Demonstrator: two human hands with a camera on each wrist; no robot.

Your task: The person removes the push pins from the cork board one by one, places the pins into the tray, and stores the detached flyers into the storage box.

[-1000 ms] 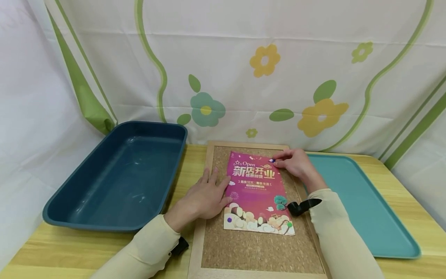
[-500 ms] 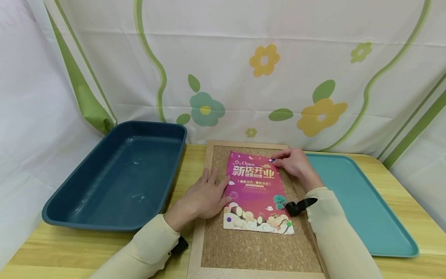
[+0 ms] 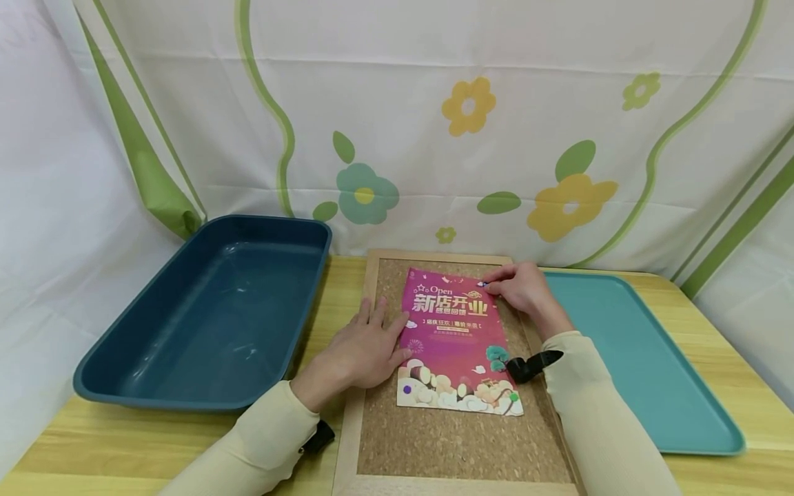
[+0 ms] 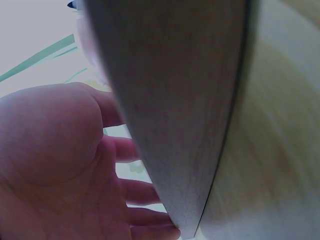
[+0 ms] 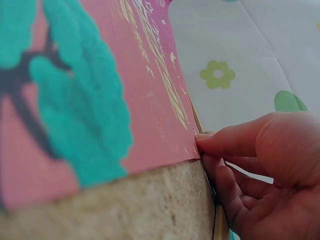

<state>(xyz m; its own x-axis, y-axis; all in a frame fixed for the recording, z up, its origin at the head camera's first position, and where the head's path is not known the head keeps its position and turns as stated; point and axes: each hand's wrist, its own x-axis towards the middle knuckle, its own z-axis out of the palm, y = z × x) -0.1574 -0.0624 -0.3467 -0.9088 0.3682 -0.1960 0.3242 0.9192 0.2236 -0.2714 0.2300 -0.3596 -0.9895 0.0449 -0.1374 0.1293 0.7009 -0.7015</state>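
Note:
A purple-pink poster (image 3: 455,337) lies on a wood-framed corkboard (image 3: 462,448). With fingers spread, my left hand (image 3: 367,351) rests on the poster's left edge and the cork beside it; the left wrist view shows its palm beside the frame. At the poster's top right corner, my right hand (image 3: 522,288) pinches a small blue pushpin (image 3: 482,284) between thumb and fingers. The fingertips hide most of that pin. Near the poster's lower corners sit a purple pin (image 3: 406,390) and a green pin (image 3: 513,397).
A deep dark-blue tub (image 3: 205,310) stands on the wooden table (image 3: 93,448) to the left of the board. To the right, partly behind my right forearm, lies a flat teal tray (image 3: 645,365). A white flowered curtain (image 3: 397,124) hangs along the back.
The head view has shifted very slightly. Both hands keep their places, the left on the poster's edge and the right at its top right corner.

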